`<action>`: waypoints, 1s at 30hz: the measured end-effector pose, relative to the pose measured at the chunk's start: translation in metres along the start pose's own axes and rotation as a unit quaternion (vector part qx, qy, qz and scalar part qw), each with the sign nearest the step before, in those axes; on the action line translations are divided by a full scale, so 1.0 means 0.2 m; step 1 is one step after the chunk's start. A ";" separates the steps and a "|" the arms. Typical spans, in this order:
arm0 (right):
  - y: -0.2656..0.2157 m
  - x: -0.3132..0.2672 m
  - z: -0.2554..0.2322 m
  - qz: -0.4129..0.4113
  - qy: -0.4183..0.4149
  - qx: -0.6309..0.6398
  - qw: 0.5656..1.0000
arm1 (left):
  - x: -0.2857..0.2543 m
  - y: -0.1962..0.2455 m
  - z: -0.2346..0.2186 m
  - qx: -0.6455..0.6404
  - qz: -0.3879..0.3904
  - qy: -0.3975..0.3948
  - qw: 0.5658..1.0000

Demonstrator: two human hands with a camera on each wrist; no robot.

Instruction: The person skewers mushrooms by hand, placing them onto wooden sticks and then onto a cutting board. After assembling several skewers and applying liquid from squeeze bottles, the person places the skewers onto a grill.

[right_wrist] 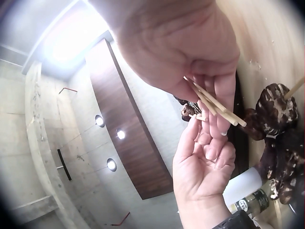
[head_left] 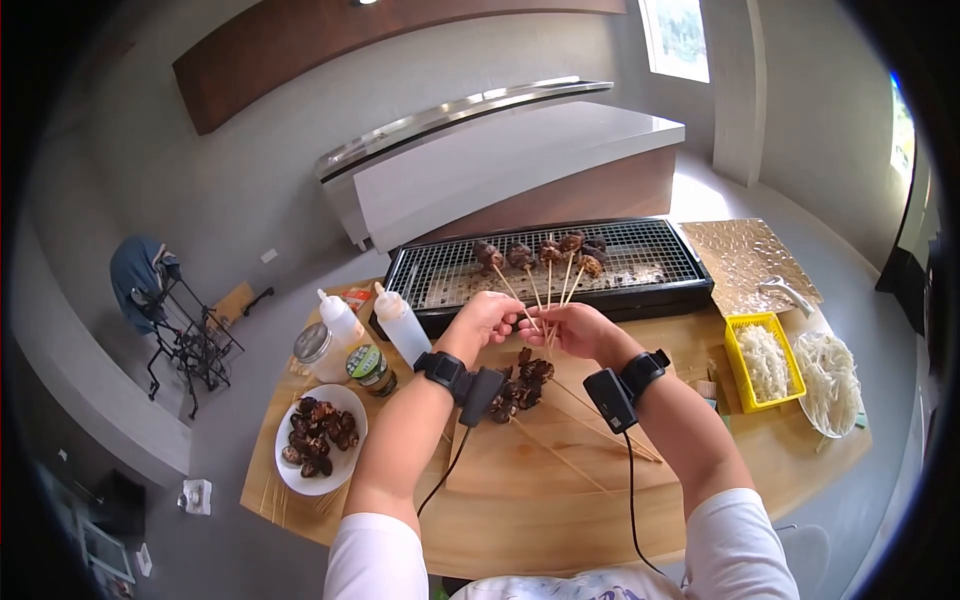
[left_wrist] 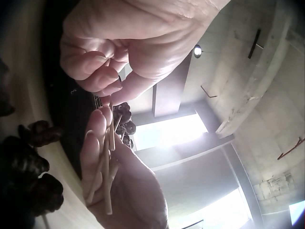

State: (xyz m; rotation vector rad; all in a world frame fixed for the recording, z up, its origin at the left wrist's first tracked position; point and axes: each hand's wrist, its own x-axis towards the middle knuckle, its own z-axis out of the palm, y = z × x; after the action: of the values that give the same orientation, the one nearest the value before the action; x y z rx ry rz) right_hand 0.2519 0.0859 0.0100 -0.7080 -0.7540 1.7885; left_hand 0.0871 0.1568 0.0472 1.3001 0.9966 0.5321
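Several wooden skewers point(head_left: 571, 283) fan out from the two hands, their dark brown chunks point(head_left: 550, 252) lying on the grill point(head_left: 640, 260). My right hand point(head_left: 574, 331) holds the lower ends of the bunch; in the right wrist view those stick ends point(right_wrist: 217, 107) cross under the palm and fingers of my right hand point(right_wrist: 186, 52). My left hand point(head_left: 492, 318) pinches one stick at the left of the bunch between thumb and fingertips, and the left wrist view shows my left hand point(left_wrist: 128, 47) just above my right hand point(left_wrist: 136, 191), the fingertips close together.
More loaded skewers point(head_left: 522, 388) lie on the board point(head_left: 560, 510) below my hands. At left stand a plate of dark chunks point(head_left: 350, 478), a jar point(head_left: 370, 368) and squeeze bottles point(head_left: 402, 328). A yellow basket point(head_left: 735, 365) and a plate of white strands point(head_left: 830, 385) are at right.
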 end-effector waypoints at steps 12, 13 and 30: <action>0.01 0.02 -0.02 0.037 0.013 0.038 0.998 | -0.16 -0.01 0.09 0.156 0.063 0.002 0.986; 0.00 0.01 -0.01 0.038 0.019 0.056 0.998 | -0.20 0.00 0.09 0.178 0.083 0.018 0.980; -0.39 -0.22 -0.02 -0.130 0.224 -0.244 0.935 | -1.31 -0.05 -0.07 0.052 0.103 -0.131 0.985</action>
State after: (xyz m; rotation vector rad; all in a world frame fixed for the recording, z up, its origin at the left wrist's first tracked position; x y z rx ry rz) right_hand 0.3137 0.0673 0.0720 -1.2316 -0.9325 1.1385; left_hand -0.0586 -0.0490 0.1177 1.5338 0.6831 0.4541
